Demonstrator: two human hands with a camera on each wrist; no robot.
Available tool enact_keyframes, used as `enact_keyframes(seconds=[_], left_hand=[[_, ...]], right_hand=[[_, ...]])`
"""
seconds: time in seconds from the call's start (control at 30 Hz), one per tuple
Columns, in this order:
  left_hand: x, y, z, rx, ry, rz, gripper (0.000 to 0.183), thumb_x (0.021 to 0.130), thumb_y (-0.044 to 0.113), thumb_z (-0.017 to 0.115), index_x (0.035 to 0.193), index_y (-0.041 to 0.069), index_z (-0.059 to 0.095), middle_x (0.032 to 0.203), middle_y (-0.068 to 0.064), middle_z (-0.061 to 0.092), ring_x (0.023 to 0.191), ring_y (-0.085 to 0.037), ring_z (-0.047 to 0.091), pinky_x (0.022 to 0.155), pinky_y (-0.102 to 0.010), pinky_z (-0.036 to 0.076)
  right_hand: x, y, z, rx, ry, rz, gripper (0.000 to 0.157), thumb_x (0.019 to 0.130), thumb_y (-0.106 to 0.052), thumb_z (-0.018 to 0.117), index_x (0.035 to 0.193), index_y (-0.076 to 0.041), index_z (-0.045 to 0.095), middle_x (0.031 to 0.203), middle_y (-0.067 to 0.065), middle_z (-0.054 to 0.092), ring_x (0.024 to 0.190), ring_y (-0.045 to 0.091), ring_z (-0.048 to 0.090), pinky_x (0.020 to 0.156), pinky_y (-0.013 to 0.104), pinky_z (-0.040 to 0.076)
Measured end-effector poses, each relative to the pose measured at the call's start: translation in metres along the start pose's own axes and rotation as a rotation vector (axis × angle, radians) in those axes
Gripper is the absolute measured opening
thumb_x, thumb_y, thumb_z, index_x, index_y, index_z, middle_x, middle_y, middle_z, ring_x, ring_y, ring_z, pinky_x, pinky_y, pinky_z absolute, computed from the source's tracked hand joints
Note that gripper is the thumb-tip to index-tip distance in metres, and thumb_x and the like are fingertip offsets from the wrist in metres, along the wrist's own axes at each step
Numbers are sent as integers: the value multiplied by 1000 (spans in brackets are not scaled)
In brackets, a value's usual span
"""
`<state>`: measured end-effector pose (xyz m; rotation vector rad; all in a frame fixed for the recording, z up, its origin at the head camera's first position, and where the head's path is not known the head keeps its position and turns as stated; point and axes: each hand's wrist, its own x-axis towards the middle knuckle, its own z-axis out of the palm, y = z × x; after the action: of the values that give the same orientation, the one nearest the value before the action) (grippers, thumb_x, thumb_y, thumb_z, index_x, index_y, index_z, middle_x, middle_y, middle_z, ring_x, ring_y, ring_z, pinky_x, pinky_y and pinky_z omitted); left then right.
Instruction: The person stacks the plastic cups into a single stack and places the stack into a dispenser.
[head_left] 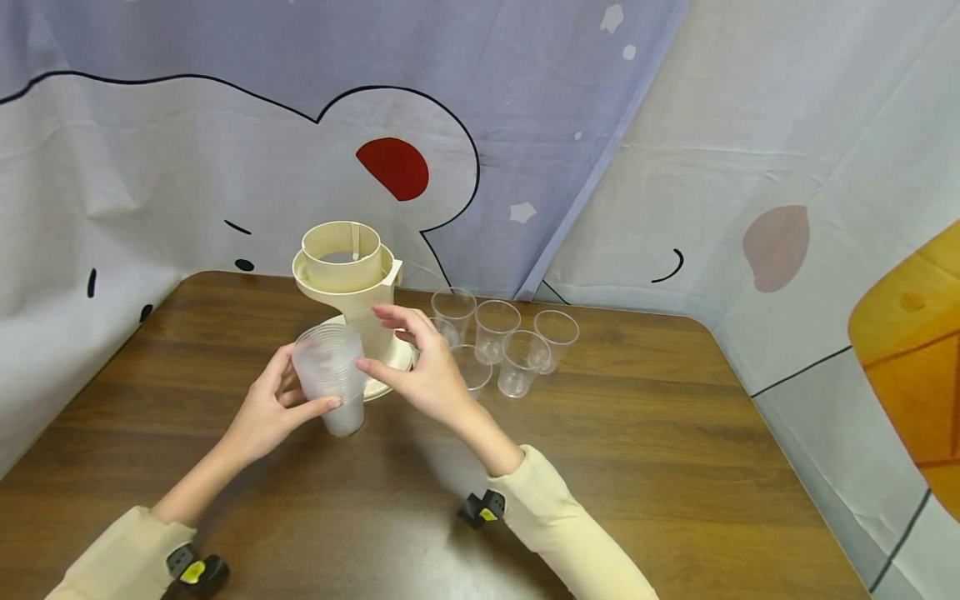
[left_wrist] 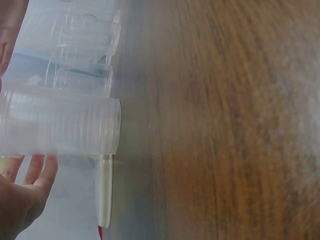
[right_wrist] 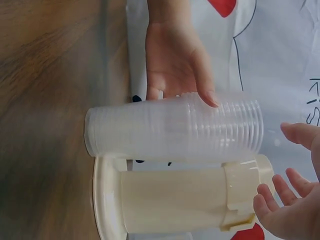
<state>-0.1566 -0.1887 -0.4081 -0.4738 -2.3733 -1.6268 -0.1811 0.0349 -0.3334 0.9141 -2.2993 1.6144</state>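
Table (head_left: 637, 467): brown, wood-grained. Left hand (head_left: 264, 414): fingers and thumb curled about the cup stack (head_left: 333, 379). Cup stack: translucent, just in front of the stand (head_left: 360, 312). Right hand (head_left: 427, 375): thumb and fingers parted, holding nothing, beside the cup stack. Stand: cream, upright. Cups (head_left: 517, 367): several, clear, upright, right of the stand. Curtain (head_left: 555, 83): printed, behind.

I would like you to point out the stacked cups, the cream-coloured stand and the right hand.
Stacked cups (head_left: 328, 367), head view: on the side wall of the stack.
Cream-coloured stand (right_wrist: 172, 201), right wrist view: on its column.
Right hand (head_left: 427, 368), head view: on the back of the hand.
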Motion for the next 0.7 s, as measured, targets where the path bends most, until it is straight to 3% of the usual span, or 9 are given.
enact_keyframes(seconds=[0.27,0.47,0.7], left_hand=[[0,1,0,15,4,-6,71,79,4,77,138,5,36,121,22,48,109,13,49,83,-6,48],[1,1,0,17,5,-7,71,79,4,77,138,5,36,121,22,48,110,14,49,84,-6,47],[0,1,0,13,11,-16,72,79,4,77,138,6,36,121,20,48,109,13,49,83,-6,48]], right_hand=[[-3,-3,-13,-35,43,-12,59,78,-9,78,131,-4,53,126,10,57,118,22,54,103,36,47],[-5,-3,-23,-46,76,-8,58,77,-8,79,129,-5,55,127,8,57,117,19,54,104,31,45],[-9,1,-36,-77,106,5,59,75,-10,80,129,-6,55,127,7,57,118,21,53,106,35,43]])
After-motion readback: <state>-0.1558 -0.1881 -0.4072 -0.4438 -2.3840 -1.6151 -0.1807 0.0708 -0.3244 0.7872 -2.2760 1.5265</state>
